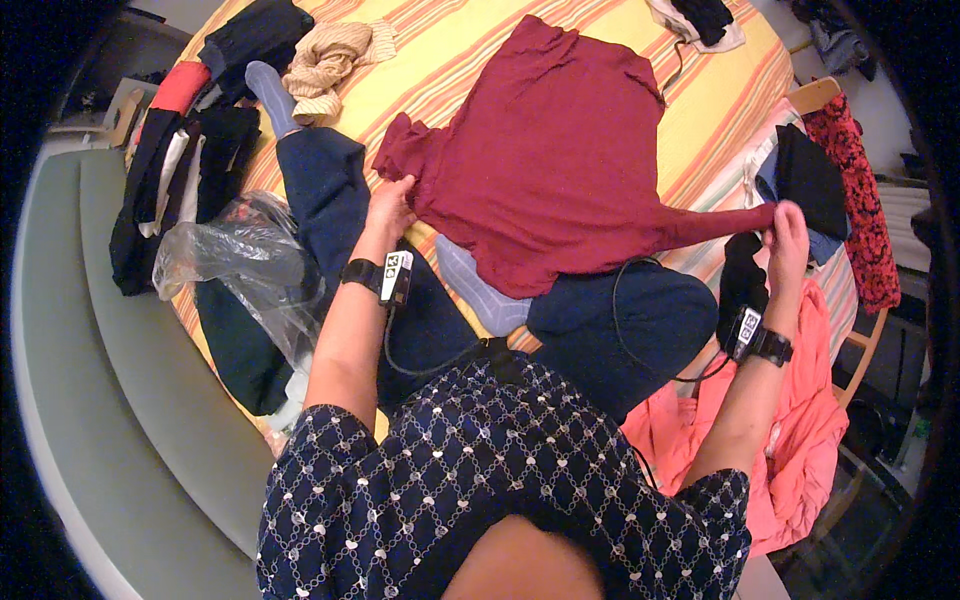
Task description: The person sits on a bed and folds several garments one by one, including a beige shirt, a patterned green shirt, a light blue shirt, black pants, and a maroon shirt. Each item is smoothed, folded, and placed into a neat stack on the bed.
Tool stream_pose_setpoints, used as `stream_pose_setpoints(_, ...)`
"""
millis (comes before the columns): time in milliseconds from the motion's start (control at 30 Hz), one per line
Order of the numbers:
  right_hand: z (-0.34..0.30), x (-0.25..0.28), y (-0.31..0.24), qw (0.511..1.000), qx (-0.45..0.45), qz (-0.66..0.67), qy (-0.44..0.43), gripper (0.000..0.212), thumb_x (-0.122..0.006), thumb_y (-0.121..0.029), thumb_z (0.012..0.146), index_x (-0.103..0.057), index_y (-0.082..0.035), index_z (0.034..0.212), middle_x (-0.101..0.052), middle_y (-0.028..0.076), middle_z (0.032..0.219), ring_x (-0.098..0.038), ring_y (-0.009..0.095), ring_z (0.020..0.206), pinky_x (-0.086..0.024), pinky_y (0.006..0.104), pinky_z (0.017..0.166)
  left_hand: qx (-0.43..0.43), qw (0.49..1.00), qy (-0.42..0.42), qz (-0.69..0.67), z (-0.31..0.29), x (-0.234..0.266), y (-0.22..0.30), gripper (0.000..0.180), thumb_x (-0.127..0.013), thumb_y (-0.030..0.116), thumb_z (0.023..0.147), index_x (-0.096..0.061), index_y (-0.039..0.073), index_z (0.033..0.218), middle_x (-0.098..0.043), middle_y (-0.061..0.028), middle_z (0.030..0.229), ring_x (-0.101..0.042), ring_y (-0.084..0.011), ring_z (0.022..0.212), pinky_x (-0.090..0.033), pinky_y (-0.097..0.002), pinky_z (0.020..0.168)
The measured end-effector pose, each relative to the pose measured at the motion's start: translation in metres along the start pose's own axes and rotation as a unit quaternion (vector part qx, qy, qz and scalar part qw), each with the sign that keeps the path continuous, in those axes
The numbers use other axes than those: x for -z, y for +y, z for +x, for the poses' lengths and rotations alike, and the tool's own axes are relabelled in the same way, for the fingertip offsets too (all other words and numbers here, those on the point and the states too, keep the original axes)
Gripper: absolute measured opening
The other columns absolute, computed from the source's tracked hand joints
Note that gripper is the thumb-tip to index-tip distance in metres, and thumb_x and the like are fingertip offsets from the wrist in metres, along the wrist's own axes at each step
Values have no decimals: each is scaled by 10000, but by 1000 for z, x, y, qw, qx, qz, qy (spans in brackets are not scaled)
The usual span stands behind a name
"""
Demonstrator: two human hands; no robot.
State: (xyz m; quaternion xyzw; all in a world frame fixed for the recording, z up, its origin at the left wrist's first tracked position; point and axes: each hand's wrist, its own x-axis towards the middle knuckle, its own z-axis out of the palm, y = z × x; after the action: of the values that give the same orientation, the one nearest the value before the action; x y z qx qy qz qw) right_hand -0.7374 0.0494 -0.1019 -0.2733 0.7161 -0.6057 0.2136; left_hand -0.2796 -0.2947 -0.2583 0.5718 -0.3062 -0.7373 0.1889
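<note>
A dark red shirt (560,150) lies spread over the striped bedspread in front of my crossed legs, its lower edge resting partly over my sock. My left hand (392,203) grips the shirt near its short left sleeve, with the fingers partly hidden by the cloth. On the other side, my right hand (788,232) pinches the end of the right sleeve and pulls it out taut to the right. Each wrist wears a black strap with a small device, and a thin cable runs from each.
A clear plastic bag (225,245) lies by my left leg, near stacked dark clothes (150,200). A beige striped knit (335,60) sits at the far left. Coral cloth (800,420) is heaped at my right, below folded dark clothes (810,180). A grey-green headboard (120,330) curves along the left.
</note>
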Motion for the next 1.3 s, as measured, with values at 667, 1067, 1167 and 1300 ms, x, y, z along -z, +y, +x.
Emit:
stream_pose_setpoints(667,5,-190,11,894,6,-345,-287,304,-688,-190,743,-579,-31,978,-629,115,912,-605,233,871,-484,342,746,-57,965,28,-254,68,6,33,154,-655,-20,749,-543,58,819,-603,-68,813,-598,-218,730,-510,-346,663)
stream_pose_setpoints(1067,-26,-216,71,857,73,-485,-159,224,-516,-195,794,-563,-72,976,-625,170,843,-601,370,795,-482,453,704,-196,968,154,-27,12,-10,69,636,-553,-51,728,-304,7,1309,-573,-134,936,-590,-228,725,-491,-332,601)
stream_pose_setpoints(1167,-17,-202,72,926,-8,-348,-142,239,-525,-239,817,-620,-65,951,-628,189,859,-596,365,836,-470,436,710,-169,972,157,-35,12,-5,50,552,-555,-19,752,-319,15,1249,-534,-89,763,-479,-140,523,-380,-260,432)
stream_pose_setpoints(1300,-23,-192,61,934,-23,-324,-147,274,-518,-297,860,-619,-71,976,-627,188,856,-594,369,832,-468,430,700,-133,986,98,-4,14,-10,23,548,-595,32,771,-276,55,1217,-543,-72,753,-525,-157,533,-415,-263,433)
